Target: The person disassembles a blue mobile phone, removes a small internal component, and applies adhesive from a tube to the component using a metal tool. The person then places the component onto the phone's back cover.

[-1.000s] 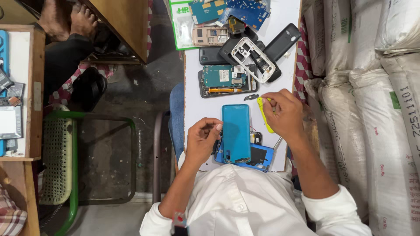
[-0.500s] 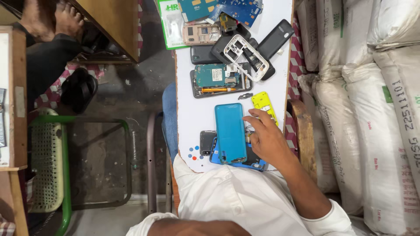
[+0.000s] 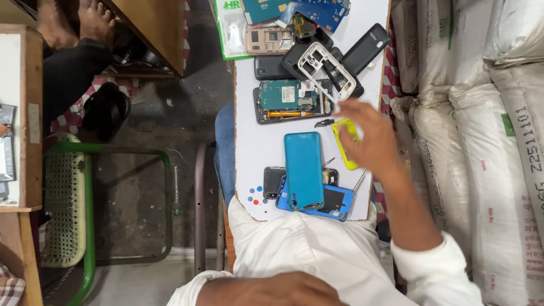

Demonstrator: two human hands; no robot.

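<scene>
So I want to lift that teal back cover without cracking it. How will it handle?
The teal cover looks thin and flat: probably light and slightly bendy. It lies loose across other phones, so a push would likely slide it.

The right hand (image 3: 371, 141) reaches forward from the lower right, its forearm running diagonally up from a rolled white sleeve cuff near the elbow. The hand is seen from the back, slightly blurred, with the wrist straight and the palm turned down toward the surface. Its fingers are loosely spread and gently curled, their tips pointing up and to the left; whether the grip closes on anything cannot be told. The left forearm (image 3: 272, 289) lies bare across the bottom of the view, drawn in close against the white-shirted torso and running roughly level. The left hand itself is not visible.
</scene>
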